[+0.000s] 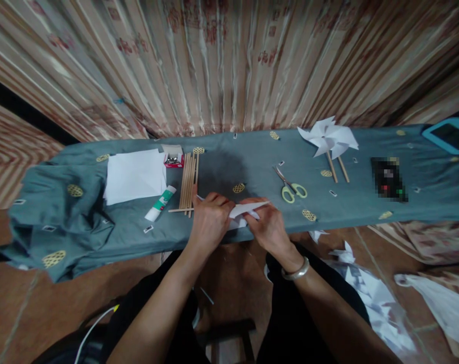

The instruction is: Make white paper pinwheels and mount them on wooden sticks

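A white paper pinwheel, partly covered by the fingers, is held between my two hands over the front edge of the table. My left hand is closed on its left part, and a stick seems to jut out left from under that hand. My right hand pinches the right part of the paper. Left of my left hand lie several wooden sticks side by side. Scissors with green handles rest on the cloth, to the right and beyond my right hand.
A stack of white paper, a glue stick and a small red box are at left. Finished pinwheels with wooden sticks lie at right, near a blue-framed tablet. White paper pieces lie on the floor.
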Available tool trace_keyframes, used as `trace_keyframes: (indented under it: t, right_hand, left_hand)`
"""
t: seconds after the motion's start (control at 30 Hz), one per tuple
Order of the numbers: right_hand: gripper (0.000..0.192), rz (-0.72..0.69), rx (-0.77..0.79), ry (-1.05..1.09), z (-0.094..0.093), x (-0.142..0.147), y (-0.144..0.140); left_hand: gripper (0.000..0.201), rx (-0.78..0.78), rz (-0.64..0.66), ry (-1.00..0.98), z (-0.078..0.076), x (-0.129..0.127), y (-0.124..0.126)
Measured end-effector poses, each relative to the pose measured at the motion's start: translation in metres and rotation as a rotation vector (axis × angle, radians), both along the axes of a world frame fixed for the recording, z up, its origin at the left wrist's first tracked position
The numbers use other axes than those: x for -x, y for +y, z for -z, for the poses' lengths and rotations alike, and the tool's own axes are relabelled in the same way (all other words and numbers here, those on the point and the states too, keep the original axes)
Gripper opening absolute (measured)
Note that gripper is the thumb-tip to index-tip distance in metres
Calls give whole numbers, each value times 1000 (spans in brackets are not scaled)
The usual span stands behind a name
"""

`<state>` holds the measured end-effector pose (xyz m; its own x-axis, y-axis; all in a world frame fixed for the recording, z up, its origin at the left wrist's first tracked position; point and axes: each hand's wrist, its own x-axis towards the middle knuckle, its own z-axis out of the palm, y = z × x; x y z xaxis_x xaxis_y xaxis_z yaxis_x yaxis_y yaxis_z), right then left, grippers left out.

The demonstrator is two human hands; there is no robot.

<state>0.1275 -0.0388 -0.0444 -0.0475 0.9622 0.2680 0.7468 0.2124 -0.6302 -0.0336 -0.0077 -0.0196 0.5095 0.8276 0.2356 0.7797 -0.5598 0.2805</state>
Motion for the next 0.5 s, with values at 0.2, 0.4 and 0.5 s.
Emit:
trace_keyframes:
  t: [0.2,0.4,0.5]
  right_hand:
    - [22,-56,-29,-1,4,0,-4]
    - [22,-103,-83,-34,10,-3,-7]
    - [23,-94,-86,-42,14,-2,-7]
  left_hand:
    - [23,-18,23,-38,11,5,-5]
    - [22,-5,40,-78,19,6,-6]
    - [22,-11,40,-83,22,6,-6]
